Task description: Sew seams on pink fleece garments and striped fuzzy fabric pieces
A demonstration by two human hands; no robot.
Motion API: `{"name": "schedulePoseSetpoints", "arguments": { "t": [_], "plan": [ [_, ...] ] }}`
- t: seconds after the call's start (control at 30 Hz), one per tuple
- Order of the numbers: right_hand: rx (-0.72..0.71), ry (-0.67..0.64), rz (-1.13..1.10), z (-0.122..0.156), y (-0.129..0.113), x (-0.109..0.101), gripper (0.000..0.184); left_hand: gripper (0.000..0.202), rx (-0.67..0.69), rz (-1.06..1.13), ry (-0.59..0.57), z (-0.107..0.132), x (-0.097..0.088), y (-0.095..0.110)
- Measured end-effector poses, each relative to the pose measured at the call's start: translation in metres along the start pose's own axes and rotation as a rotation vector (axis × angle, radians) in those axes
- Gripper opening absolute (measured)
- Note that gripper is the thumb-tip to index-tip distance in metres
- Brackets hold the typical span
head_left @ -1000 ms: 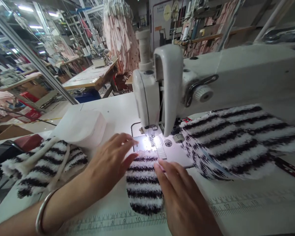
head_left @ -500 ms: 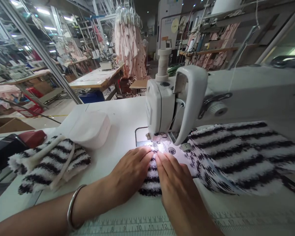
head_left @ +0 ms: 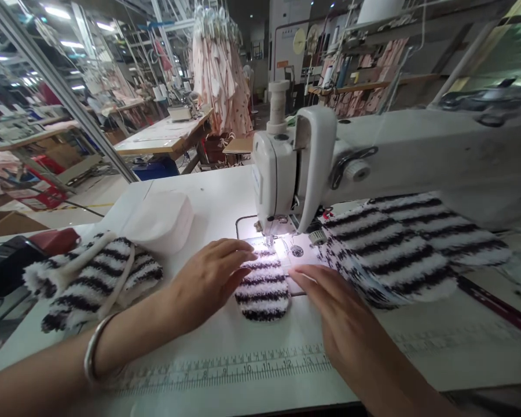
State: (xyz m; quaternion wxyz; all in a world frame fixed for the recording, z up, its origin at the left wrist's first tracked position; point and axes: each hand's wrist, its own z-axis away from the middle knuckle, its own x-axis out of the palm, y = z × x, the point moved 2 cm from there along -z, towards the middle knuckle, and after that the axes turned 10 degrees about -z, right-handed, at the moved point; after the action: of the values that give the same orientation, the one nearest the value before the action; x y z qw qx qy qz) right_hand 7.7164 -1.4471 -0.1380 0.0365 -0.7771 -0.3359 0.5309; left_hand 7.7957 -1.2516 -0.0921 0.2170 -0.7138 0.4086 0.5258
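Observation:
A small black-and-white striped fuzzy piece (head_left: 263,284) lies on the white table with its far end under the presser foot of the white sewing machine (head_left: 286,168). My left hand (head_left: 206,278) rests flat along its left edge, fingers stretched toward the needle. My right hand (head_left: 334,313) lies flat on the table just right of the piece, fingers extended and touching its right edge. Neither hand grips anything.
A larger striped fuzzy piece (head_left: 399,243) lies right of the needle under the machine arm. Another striped bundle (head_left: 91,278) sits at left beside a white fabric stack (head_left: 160,217). A ruler (head_left: 243,368) is printed along the table's near edge. Workshop tables and hanging garments stand behind.
My hands, pressed together over the piece half a second ago, have spread apart to its two sides. The piece now shows between them, its far end under the foot.

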Motion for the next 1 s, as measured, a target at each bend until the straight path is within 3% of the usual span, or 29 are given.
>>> {"name": "schedulePoseSetpoints", "arguments": {
  "t": [0.1, 0.27, 0.53, 0.87, 1.0],
  "plan": [
    [0.019, 0.040, 0.091, 0.022, -0.023, 0.004, 0.059, 0.020, 0.078, 0.141, -0.095, 0.003, -0.007, 0.004],
    [0.043, 0.017, 0.274, 0.035, -0.053, 0.026, 0.056, 0.025, 0.232, 0.192, -0.220, 0.005, 0.001, 0.013],
    [-0.035, 0.067, 0.341, 0.017, -0.033, 0.034, 0.055, 0.023, 0.210, 0.189, -0.201, 0.000, 0.011, -0.001],
    [0.077, 0.101, 0.233, -0.011, -0.022, 0.036, 0.058, 0.025, 0.179, 0.173, -0.133, -0.011, 0.019, -0.021],
    [0.026, 0.019, 0.150, -0.025, -0.013, 0.025, 0.053, 0.027, 0.159, 0.136, -0.097, -0.011, 0.023, -0.025]
  ]
}}
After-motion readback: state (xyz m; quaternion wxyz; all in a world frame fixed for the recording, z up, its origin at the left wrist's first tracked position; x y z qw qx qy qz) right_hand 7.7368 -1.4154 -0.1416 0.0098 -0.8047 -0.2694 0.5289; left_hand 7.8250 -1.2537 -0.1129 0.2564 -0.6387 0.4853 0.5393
